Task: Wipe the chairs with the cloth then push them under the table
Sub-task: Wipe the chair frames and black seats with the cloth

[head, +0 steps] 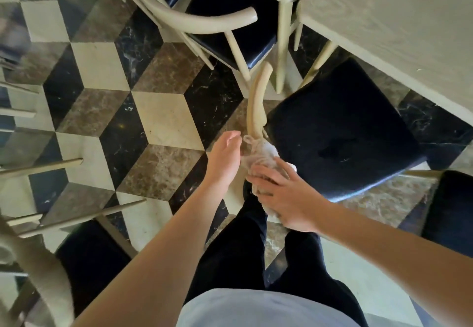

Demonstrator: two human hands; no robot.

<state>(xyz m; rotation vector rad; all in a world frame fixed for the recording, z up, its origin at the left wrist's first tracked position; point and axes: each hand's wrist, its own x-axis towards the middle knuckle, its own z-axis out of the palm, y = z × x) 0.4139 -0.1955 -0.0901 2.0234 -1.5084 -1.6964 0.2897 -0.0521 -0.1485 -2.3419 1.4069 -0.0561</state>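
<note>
A cream-framed chair with a dark blue seat (343, 132) stands in front of me, partly out from the pale wooden table (399, 27). Its curved backrest rail (257, 101) arcs towards me. My right hand (279, 193) presses a whitish cloth (261, 152) onto the near end of that rail, fingers spread over the cloth. My left hand (225, 157) hovers just left of the cloth, fingers loosely apart, holding nothing. A second chair of the same kind (227, 17) sits further back, its seat partly under another table.
The floor is a cube-pattern marble of black, brown and white tiles (153, 111). More cream chair legs and rails stand at the left edge (41, 170) and lower left. Another dark seat (450, 211) shows at the right edge. My dark trousers are below.
</note>
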